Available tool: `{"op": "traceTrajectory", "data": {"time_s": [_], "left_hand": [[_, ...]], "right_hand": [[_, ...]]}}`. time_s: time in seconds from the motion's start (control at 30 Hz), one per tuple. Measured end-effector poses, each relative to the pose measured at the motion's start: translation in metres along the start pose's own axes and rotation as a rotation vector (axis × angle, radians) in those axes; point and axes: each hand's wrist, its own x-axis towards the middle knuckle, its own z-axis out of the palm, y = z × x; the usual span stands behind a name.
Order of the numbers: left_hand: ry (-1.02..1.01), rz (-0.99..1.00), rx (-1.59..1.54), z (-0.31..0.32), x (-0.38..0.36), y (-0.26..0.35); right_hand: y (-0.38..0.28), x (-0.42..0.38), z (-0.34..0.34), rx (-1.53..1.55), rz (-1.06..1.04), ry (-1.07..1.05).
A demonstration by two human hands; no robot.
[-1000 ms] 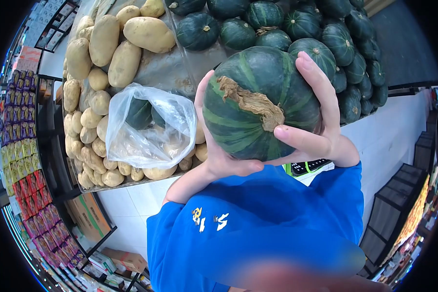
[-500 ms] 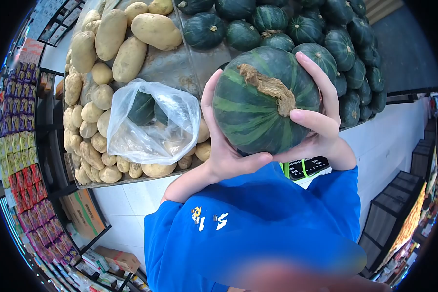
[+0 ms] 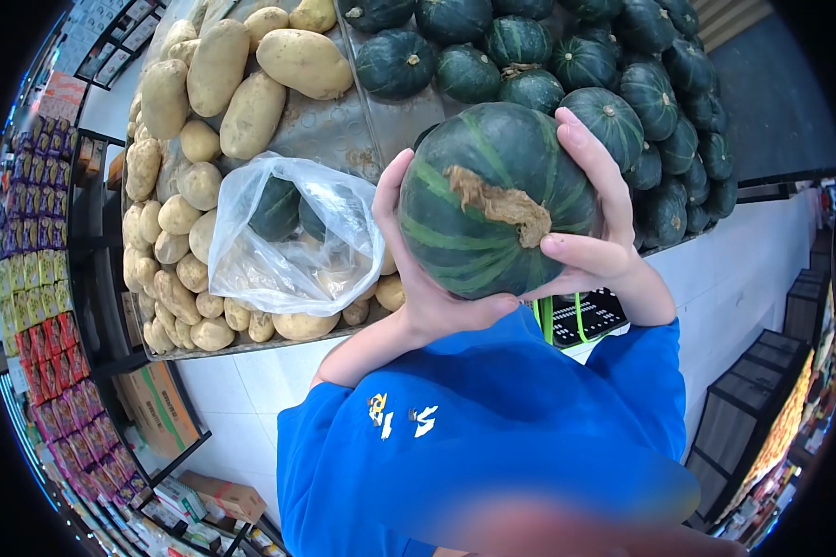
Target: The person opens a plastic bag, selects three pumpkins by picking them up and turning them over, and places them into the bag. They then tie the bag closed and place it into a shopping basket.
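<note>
A dark green pumpkin with lighter stripes and a dry brown stem is held up in front of my chest. My left hand cups its left side and underside, the thumb lying along the bottom. My right hand wraps the right side, with the thumb near the stem's end and the fingers reaching toward the top. To the left, an open clear plastic bag rests on the potatoes, with dark green pumpkins inside it.
Potatoes cover the left part of the display stand. Several dark green pumpkins are piled at its back right. Shelves of packaged goods line the far left. A black crate with green straps is partly visible behind my right arm.
The held pumpkin has shifted slightly left and down and turned a little, its stem end now lower. Both hands stay on it. The bag looks much the same.
</note>
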Motion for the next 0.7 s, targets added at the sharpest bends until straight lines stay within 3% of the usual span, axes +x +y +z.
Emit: {"op": "traceTrajectory", "data": {"time_s": [0.07,0.13,0.17,0.27,0.33,0.37,0.4,0.47,0.53,0.6,0.7], "left_hand": [[-0.019,0.048,0.052,-0.006,0.002,-0.001],[-0.039,0.095,0.108,-0.01,0.002,-0.001],[-0.028,0.131,0.141,-0.01,0.001,-0.001],[0.012,0.237,0.241,-0.014,0.0,-0.003],[0.036,0.305,0.306,-0.014,0.002,-0.005],[0.014,0.447,0.416,-0.011,0.005,-0.006],[-0.008,0.59,0.525,-0.01,0.008,-0.008],[-0.069,0.65,0.603,-0.018,0.012,-0.005],[-0.181,0.768,0.759,-0.025,0.014,-0.002],[-0.196,0.705,0.889,-0.019,0.009,0.006],[-0.21,0.792,0.929,-0.023,0.009,-0.002]], "right_hand": [[0.009,-0.002,0.0,-0.002,-0.044,-0.056],[0.024,-0.013,0.005,0.246,-0.094,0.058],[0.023,-0.012,-0.002,0.229,-0.022,-0.006],[0.018,-0.015,-0.002,0.53,0.36,-0.133],[0.003,-0.016,-0.001,0.59,0.733,-0.211],[-0.003,-0.015,0.004,0.697,0.851,-0.116],[-0.003,-0.016,0.004,0.696,0.849,-0.11],[-0.002,-0.016,0.003,1.08,0.786,-0.157],[0.004,-0.02,0.006,1.155,0.762,-0.125],[0.011,-0.025,0.01,1.299,0.702,-0.066],[0.006,-0.023,0.012,1.264,0.761,-0.023]]}}
